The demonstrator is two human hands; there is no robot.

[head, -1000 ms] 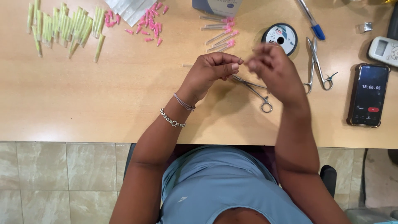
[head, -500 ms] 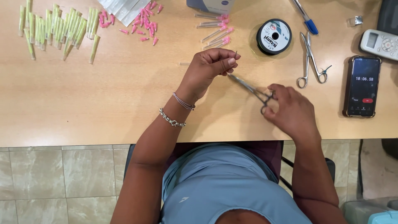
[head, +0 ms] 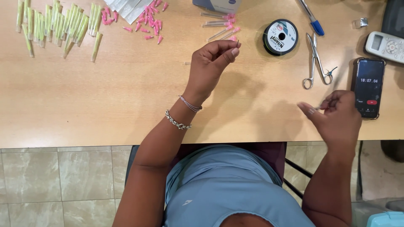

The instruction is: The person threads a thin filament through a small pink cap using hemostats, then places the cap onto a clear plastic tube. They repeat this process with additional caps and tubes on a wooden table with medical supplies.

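The left hand (head: 212, 63) pinched a barely visible pink-tipped piece beside the round black spool (head: 280, 37); the right hand (head: 336, 115), blurred, gripped something unidentifiable.

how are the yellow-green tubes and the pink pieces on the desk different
The yellow-green tubes are long, thin sticks; the pink pieces are short stubs. The yellow-green tubes lie mostly side by side in a rough row at the far left corner; the pink pieces are strewn at all angles nearer the middle, beside white packets. Both lie loose on the wooden table, beyond the left hand, and neither hand touches them.
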